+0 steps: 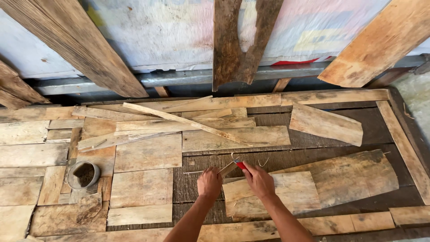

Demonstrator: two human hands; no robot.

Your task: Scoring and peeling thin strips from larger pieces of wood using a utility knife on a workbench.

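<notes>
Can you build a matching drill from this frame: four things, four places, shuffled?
Things:
1. round tin
2. red-handled tool
3. long thin strip
4. dark split board

Places:
A. leaning upright against the back wall
B. lying diagonally across the flat pieces
C. between the left hand and right hand
D. left of the hands, on the boards

Pairs: 1-D, 2-C, 3-B, 4-A

Boards [148,152]: rough, matt, weathered wood
Tool handle [240,165]: glossy red plastic
Can [83,175]: dull, tarnished metal
Rail [179,78]: grey metal, matt
</notes>
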